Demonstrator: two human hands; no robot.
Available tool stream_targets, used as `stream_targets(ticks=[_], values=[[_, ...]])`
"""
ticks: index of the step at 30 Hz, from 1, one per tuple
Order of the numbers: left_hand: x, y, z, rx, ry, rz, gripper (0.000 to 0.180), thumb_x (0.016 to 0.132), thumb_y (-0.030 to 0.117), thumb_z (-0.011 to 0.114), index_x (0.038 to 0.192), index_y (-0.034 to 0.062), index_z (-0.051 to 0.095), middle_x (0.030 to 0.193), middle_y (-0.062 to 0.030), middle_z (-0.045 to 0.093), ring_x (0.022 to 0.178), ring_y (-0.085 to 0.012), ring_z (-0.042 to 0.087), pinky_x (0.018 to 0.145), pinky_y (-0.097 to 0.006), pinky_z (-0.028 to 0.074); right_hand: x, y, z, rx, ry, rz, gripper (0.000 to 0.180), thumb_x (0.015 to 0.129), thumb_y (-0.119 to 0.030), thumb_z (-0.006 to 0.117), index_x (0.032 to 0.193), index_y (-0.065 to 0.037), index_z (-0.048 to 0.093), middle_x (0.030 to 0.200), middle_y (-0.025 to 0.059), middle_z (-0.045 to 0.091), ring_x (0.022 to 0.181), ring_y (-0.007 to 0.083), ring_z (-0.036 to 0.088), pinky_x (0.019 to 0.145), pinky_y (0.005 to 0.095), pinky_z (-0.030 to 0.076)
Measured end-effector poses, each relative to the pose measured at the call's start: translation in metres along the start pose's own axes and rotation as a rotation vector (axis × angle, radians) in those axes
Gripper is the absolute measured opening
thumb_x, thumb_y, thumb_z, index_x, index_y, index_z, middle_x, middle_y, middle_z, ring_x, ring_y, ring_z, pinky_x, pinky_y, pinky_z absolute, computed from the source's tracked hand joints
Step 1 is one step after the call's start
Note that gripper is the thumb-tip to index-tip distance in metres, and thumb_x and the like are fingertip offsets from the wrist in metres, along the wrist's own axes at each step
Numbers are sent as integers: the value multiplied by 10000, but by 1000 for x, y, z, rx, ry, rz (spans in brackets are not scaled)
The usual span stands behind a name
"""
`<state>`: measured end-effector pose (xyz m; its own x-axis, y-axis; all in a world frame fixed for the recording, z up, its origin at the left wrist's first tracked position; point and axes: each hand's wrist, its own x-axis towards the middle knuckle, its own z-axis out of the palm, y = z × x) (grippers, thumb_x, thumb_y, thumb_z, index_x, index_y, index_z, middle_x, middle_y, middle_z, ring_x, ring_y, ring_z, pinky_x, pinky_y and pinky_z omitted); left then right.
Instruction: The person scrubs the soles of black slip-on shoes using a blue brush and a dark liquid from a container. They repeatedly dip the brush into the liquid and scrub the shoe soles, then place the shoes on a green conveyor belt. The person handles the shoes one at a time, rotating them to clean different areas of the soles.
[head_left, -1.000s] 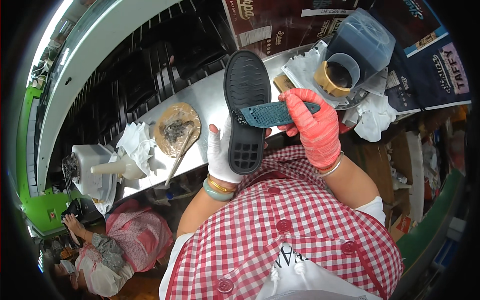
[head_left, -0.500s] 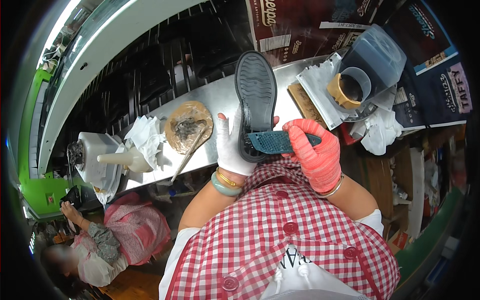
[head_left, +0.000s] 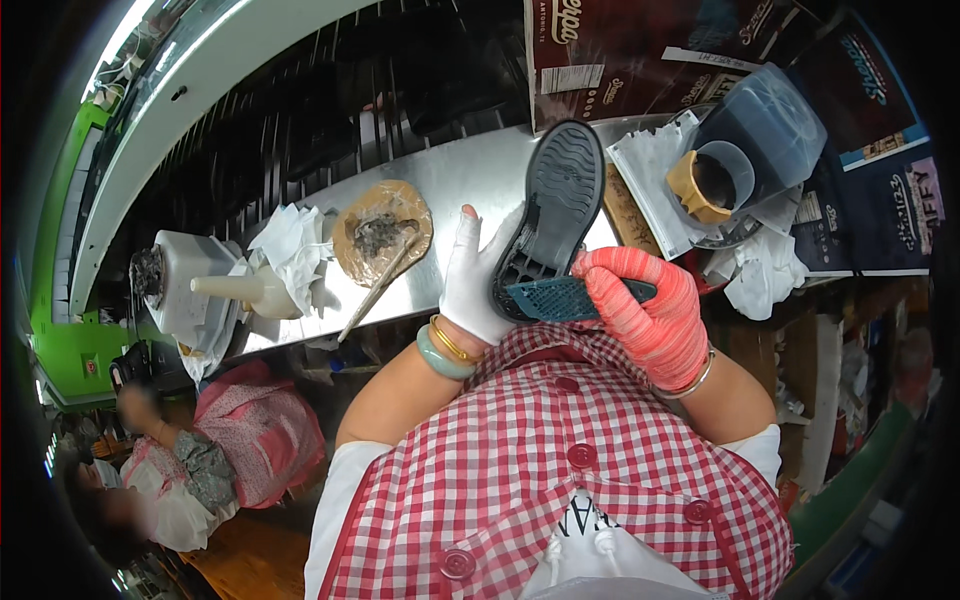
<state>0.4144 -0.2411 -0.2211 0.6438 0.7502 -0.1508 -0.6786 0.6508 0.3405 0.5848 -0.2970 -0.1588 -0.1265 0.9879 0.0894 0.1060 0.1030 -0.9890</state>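
Observation:
My left hand (head_left: 477, 275), in a white glove with bare fingertips, holds a black shoe sole (head_left: 562, 190) by its heel end and side. The sole slants up and to the right, its wavy tread facing inward and its heel showing open ribbed cells. My right hand (head_left: 655, 315), in a red knit glove, is closed around the dark handle of a long teal tool (head_left: 555, 299) with a gridded face. That tool lies across the heel end of the sole, seemingly touching it. My left fingers behind the sole are mostly hidden.
On the metal bench (head_left: 460, 165) lies a brown round plate (head_left: 382, 235) with dark residue and a stick. White bottles (head_left: 190, 290) and crumpled tissue stand left. At right are a dark-filled tub (head_left: 765, 130), a cup (head_left: 712, 180) and papers. Another person (head_left: 215, 460) sits at lower left.
The sole has swung clockwise and shifted right, showing more of its heel cells. My right hand and the teal tool have moved a little right and down, toward me.

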Motion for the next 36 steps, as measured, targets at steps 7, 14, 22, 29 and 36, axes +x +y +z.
stream_targets(ticks=[7, 14, 22, 29, 36], values=[[-2, 4, -3, 99, -1, -190, 863, 871, 694, 212, 1408, 21, 260, 1377, -172, 391, 1245, -271, 424, 1050, -392, 329, 14, -23, -11, -21, -199, 219, 227, 886, -167, 574, 1028, 6, 612, 886, 63, 639, 661, 100, 612, 590, 220, 504], [-2, 10, -3, 216, 10, -384, 882, 862, 706, 215, 1377, -1, 320, 1296, -200, 475, 1134, -293, 521, 953, -410, 433, 39, -44, -11, -63, -415, 397, 253, 888, -230, 558, 991, -7, 617, 766, 57, 618, 562, 80, 557, 530, 222, 460], [7, 17, -23, 327, -143, -604, 911, 808, 769, 176, 1375, 74, 331, 1128, -259, 556, 802, -418, 642, 626, -448, 570, 57, -54, 2, -163, -542, 410, 262, 863, -251, 598, 976, -17, 630, 682, 62, 615, 491, 100, 540, 492, 242, 449], [4, 22, -15, 558, -49, -621, 991, 748, 824, 220, 1376, 64, 315, 1142, -274, 539, 765, -434, 645, 548, -449, 577, 61, -45, 2, -134, -607, 379, 238, 840, -232, 615, 955, -27, 652, 760, 54, 637, 568, 100, 553, 520, 237, 464], [2, 30, -34, 324, -114, -681, 894, 816, 721, 337, 1365, 16, 326, 1284, -217, 466, 1037, -334, 580, 741, -505, 549, 54, -37, -16, -117, -600, 409, 219, 823, -214, 619, 939, -34, 664, 798, 33, 646, 612, 86, 552, 540, 218, 464]])
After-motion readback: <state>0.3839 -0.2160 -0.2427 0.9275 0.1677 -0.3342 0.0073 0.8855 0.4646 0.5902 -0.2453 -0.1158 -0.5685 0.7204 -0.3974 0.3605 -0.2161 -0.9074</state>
